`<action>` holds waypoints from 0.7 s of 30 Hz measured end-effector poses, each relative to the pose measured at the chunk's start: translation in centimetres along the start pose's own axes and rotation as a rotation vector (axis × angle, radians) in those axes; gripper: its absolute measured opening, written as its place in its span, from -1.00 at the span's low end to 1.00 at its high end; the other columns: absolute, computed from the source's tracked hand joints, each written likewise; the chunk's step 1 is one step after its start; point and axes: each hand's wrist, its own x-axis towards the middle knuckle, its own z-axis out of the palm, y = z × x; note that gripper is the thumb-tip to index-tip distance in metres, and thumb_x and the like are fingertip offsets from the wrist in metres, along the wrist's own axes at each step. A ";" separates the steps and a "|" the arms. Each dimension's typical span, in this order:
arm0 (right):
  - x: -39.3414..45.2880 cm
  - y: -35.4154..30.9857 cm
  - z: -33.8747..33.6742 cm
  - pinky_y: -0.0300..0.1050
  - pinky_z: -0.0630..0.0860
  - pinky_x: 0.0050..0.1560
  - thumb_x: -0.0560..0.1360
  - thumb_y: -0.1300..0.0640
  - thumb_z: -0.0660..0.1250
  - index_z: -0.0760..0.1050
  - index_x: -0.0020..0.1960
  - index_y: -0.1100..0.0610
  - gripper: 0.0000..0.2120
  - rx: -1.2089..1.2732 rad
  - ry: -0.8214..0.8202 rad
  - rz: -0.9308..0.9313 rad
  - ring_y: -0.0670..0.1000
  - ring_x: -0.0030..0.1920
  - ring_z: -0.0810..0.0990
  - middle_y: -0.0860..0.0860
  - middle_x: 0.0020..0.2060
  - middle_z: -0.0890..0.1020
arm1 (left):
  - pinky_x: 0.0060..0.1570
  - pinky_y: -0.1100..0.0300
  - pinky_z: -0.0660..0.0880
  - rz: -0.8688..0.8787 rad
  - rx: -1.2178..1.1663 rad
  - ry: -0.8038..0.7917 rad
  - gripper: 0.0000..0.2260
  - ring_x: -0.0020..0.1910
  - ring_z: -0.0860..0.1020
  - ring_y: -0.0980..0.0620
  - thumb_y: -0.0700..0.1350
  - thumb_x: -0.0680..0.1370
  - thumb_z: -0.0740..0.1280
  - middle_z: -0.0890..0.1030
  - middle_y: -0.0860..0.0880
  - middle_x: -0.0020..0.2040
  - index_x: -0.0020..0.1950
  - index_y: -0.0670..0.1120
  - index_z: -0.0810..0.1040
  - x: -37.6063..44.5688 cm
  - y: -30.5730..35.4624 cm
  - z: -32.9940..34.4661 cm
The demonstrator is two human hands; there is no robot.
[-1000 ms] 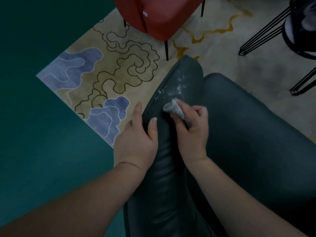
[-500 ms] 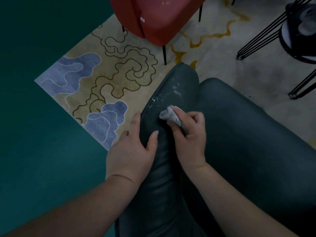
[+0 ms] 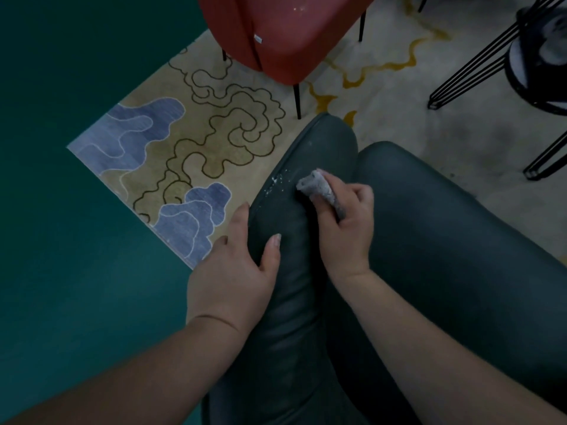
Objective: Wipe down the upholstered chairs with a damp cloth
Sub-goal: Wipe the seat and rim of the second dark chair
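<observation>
Over the last second my right hand (image 3: 343, 223) has drawn the cloth (image 3: 319, 190) back along the armrest (image 3: 291, 271) of the dark green chair (image 3: 445, 256), toward me, and much of the white residue that lay scattered farther up the armrest is gone. What is left is a small cluster of white specks (image 3: 277, 182) just beside the cloth's leading edge, along the armrest's outer seam. I judge this patch nearly clean, with one more short pass over the seam needed.

The right hand is clenched around the folded grey cloth, thumb under and fingers over, pressing it on the armrest's top. My left hand (image 3: 236, 271) stays on the armrest nearer to me, fingers relaxed and straddling it, thumb on top, bracing rather than gripping.

The upholstery looks smooth and leather-like, slightly creased closer to me, so it should wipe easily. Beyond the armrest stands a red chair (image 3: 285, 32) on thin black legs, with pale flecks on its seat that likely need wiping later. Both chairs sit on a patterned rug (image 3: 184, 148); teal floor (image 3: 61, 240) lies outside the rug, and a black wire-legged stand (image 3: 491, 56) is past the green chair's seat.
</observation>
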 end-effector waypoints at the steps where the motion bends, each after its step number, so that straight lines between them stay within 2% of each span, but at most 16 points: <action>1: 1.2 0.0 0.2 -0.52 0.33 0.01 0.51 0.14 0.38 0.56 0.22 -0.02 -0.71 0.004 0.009 0.042 -0.15 -0.09 0.43 0.02 -0.02 0.38 | -0.18 0.13 0.32 -0.001 0.007 0.003 -0.43 -0.01 0.55 -0.17 0.31 0.52 0.01 0.54 -0.10 0.12 0.50 0.19 0.02 0.0 0.0 0.0; 4: 6.7 0.6 1.3 -0.53 0.34 -0.01 0.52 0.08 0.35 0.57 0.20 0.04 -0.74 0.019 0.088 0.164 -0.19 -0.10 0.44 0.05 0.01 0.44 | -0.19 0.13 0.33 0.007 0.016 0.015 -0.44 -0.03 0.55 -0.16 0.30 0.53 -0.01 0.54 -0.10 0.12 0.50 0.18 0.01 -0.1 0.0 0.0; 7: 10.6 1.1 1.8 -0.37 0.43 0.00 0.52 0.03 0.33 0.59 0.16 0.07 -0.75 0.018 0.110 0.205 -0.14 -0.12 0.51 0.12 -0.01 0.54 | -0.19 0.14 0.33 0.001 0.010 0.014 -0.46 -0.03 0.55 -0.14 0.30 0.54 0.00 0.54 -0.09 0.11 0.49 0.19 0.02 -0.1 0.0 0.0; 8: 10.4 0.7 1.7 -0.45 0.39 0.00 0.53 0.05 0.33 0.59 0.18 0.05 -0.75 0.016 0.100 0.195 -0.18 -0.11 0.49 0.09 0.00 0.52 | -0.19 0.14 0.33 -0.002 0.010 0.012 -0.46 -0.03 0.55 -0.14 0.30 0.54 0.00 0.54 -0.09 0.11 0.49 0.19 0.02 0.0 -0.1 0.0; 10: 8.0 -0.4 1.3 -0.57 0.28 0.02 0.53 0.10 0.35 0.54 0.25 0.01 -0.71 0.016 0.037 0.125 -0.20 -0.07 0.43 -0.02 0.00 0.41 | -0.18 0.12 0.35 -0.001 0.013 0.013 -0.45 -0.02 0.55 -0.15 0.30 0.54 0.00 0.55 -0.09 0.11 0.49 0.19 0.03 0.0 -0.1 0.2; 13: 2.6 -1.3 0.5 -0.39 0.36 0.03 0.49 0.16 0.39 0.54 0.26 0.02 -0.66 -0.096 -0.097 -0.170 -0.06 -0.05 0.40 -0.03 -0.05 0.35 | -0.13 0.07 0.42 0.007 0.008 0.014 -0.44 0.00 0.55 -0.17 0.31 0.52 -0.02 0.55 -0.10 0.11 0.49 0.18 0.03 0.1 -0.3 0.3; 15: 2.6 -1.1 0.3 -0.32 0.38 0.02 0.49 0.16 0.39 0.56 0.24 0.03 -0.67 -0.141 -0.127 -0.229 -0.03 -0.06 0.40 0.00 -0.07 0.36 | -0.14 0.07 0.42 0.013 0.010 0.018 -0.45 -0.01 0.55 -0.17 0.31 0.53 -0.03 0.56 -0.10 0.09 0.49 0.17 0.04 0.1 -0.3 0.3; 21: 10.5 -2.1 2.5 -0.17 0.44 0.10 0.53 0.03 0.34 0.55 0.22 -0.07 -0.73 -0.206 -0.058 -0.016 0.04 0.03 0.46 0.01 -0.01 0.38 | -0.16 0.07 0.43 0.011 -0.011 0.010 -0.48 -0.06 0.55 -0.16 0.29 0.54 -0.06 0.56 -0.09 0.03 0.46 0.14 0.07 0.1 -0.4 0.2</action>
